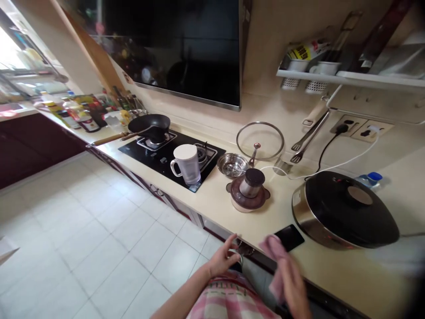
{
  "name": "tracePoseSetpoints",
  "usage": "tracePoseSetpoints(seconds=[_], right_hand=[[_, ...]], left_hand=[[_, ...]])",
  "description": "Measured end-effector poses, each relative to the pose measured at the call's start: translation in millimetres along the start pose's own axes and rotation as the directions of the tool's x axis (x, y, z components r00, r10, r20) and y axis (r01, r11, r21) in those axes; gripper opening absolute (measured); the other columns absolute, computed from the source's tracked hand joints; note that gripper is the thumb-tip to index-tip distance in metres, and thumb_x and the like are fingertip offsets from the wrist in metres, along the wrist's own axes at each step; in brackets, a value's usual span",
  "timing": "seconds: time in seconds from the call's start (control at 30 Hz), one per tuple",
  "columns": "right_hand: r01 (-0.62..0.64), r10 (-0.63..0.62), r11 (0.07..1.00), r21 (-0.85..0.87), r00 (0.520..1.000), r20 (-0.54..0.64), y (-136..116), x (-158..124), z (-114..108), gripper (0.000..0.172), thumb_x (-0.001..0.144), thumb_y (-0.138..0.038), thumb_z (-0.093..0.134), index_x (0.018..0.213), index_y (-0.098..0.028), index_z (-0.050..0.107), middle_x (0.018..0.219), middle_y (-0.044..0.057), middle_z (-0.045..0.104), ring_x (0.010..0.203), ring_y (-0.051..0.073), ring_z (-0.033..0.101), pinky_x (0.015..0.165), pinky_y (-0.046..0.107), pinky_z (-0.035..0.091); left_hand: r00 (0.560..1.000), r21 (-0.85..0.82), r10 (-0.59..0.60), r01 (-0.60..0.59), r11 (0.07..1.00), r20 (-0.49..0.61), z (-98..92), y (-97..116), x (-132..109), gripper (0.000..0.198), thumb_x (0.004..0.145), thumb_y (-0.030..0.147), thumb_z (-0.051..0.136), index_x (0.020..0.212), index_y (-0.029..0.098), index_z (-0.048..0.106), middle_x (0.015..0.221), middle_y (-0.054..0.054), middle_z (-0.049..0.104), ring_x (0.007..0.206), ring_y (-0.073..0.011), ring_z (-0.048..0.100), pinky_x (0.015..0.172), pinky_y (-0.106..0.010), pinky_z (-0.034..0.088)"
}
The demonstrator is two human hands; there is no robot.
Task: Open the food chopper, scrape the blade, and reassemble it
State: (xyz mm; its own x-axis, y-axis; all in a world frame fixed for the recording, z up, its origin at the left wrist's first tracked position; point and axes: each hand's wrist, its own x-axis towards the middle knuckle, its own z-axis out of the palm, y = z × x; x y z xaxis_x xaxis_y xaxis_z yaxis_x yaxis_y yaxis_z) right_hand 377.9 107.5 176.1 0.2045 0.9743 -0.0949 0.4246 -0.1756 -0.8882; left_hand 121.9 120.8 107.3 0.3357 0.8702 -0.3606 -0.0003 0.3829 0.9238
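Note:
My right hand [290, 277], smeared by motion, grips a pink cloth [277, 252] at the counter's front edge. Just beyond the cloth lies a dark phone [290, 237]. My left hand [226, 258] hovers in front of the counter edge, fingers apart and holding nothing. Farther back on the counter stands a small food chopper [249, 195] with a brown lid and a dark motor top. Behind it sits a shiny metal bowl [231, 165].
A black wok [149, 123] and a lidded plastic pitcher [187, 164] stand on the gas stove [162, 157]. A large black-lidded cooker [348, 210] occupies the right, near a white cord [332, 168]. A glass lid [260, 139] leans against the wall. Bottles [86, 119] crowd the far left.

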Motion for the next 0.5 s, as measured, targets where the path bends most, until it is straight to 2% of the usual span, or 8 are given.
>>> tracePoseSetpoints(seconds=[0.03,0.07,0.13,0.2,0.27,0.33,0.43,0.5], right_hand=[[0.030,-0.051,0.993,0.114,0.983,0.178,-20,-10,29,0.054,0.084,-0.058,0.049,0.131,-0.033,0.059,0.137,0.006,0.058,0.130,0.031,0.050,0.106,0.047,0.046],[0.031,-0.083,0.980,0.195,0.962,0.260,-38,-18,58,0.053,0.083,-0.058,0.052,0.130,-0.034,0.059,0.140,0.004,0.055,0.132,0.029,0.048,0.108,0.044,0.044],[-0.037,-0.052,0.957,0.288,0.954,0.295,-67,-28,109,0.048,0.084,-0.058,0.053,0.122,-0.032,0.065,0.133,0.004,0.062,0.127,0.026,0.054,0.107,0.041,0.046],[-0.095,-0.020,0.932,0.350,0.950,0.312,-89,-32,147,0.043,0.082,-0.060,0.055,0.106,-0.029,0.070,0.115,0.004,0.071,0.113,0.027,0.063,0.101,0.039,0.051],[-0.112,-0.022,0.915,0.387,0.945,0.327,-104,-31,174,0.039,0.080,-0.063,0.055,0.091,-0.029,0.072,0.100,0.001,0.075,0.101,0.026,0.068,0.093,0.037,0.055],[-0.106,-0.053,0.905,0.413,0.934,0.354,-115,-27,194,0.040,0.081,-0.064,0.054,0.086,-0.029,0.071,0.096,0.001,0.075,0.097,0.025,0.069,0.090,0.036,0.056],[-0.052,-0.089,0.909,0.413,0.945,0.314,-124,-4,220,0.048,0.085,-0.064,0.051,0.096,-0.021,0.070,0.104,0.008,0.073,0.102,0.025,0.067,0.093,0.037,0.053],[0.062,-0.138,0.939,0.338,0.969,0.206,-125,27,234,0.056,0.085,-0.064,0.049,0.111,-0.018,0.066,0.116,0.013,0.069,0.112,0.027,0.062,0.099,0.041,0.048]], left_hand=[[0.998,-0.046,0.061,-0.060,0.997,0.013,7.9,11,-1,0.066,0.074,0.060,0.066,0.126,0.022,0.057,0.108,-0.010,0.062,0.080,-0.0175,0.061,0.077,-0.035,0.049],[0.994,-0.067,0.111,-0.111,0.992,-0.008,12.8,20,-4,0.055,0.076,0.061,0.064,0.113,0.021,0.065,0.098,-0.010,0.064,0.081,-0.0191,0.061,0.078,-0.035,0.049],[0.982,-0.066,0.157,-0.164,0.984,-0.110,12.6,36,-16,0.045,0.078,0.061,0.061,0.092,0.020,0.071,0.083,-0.008,0.065,0.080,-0.0213,0.060,0.078,-0.036,0.048],[0.961,-0.037,0.147,-0.160,0.986,-0.235,1.3,47,-35,0.045,0.079,0.063,0.058,0.084,0.021,0.072,0.075,-0.007,0.065,0.075,-0.0214,0.059,0.074,-0.036,0.049],[0.946,-0.008,0.122,-0.131,0.991,-0.299,-17.0,52,-58,0.047,0.081,0.065,0.054,0.086,0.022,0.073,0.074,-0.007,0.065,0.072,-0.0212,0.058,0.071,-0.036,0.049],[0.950,0.047,0.136,-0.128,0.991,-0.283,-40.1,52,-81,0.047,0.083,0.063,0.053,0.092,0.023,0.074,0.081,-0.009,0.067,0.079,-0.0230,0.060,0.075,-0.037,0.050],[0.949,0.159,0.176,-0.137,0.978,-0.262,-85.7,49,-103,0.045,0.083,0.060,0.056,0.102,0.023,0.074,0.105,-0.013,0.066,0.099,-0.0267,0.060,0.087,-0.039,0.049],[0.922,0.200,0.141,-0.071,0.977,-0.361,-123.5,55,-101,0.048,0.080,0.059,0.059,0.110,0.023,0.071,0.115,-0.014,0.063,0.105,-0.0272,0.059,0.087,-0.038,0.050]])
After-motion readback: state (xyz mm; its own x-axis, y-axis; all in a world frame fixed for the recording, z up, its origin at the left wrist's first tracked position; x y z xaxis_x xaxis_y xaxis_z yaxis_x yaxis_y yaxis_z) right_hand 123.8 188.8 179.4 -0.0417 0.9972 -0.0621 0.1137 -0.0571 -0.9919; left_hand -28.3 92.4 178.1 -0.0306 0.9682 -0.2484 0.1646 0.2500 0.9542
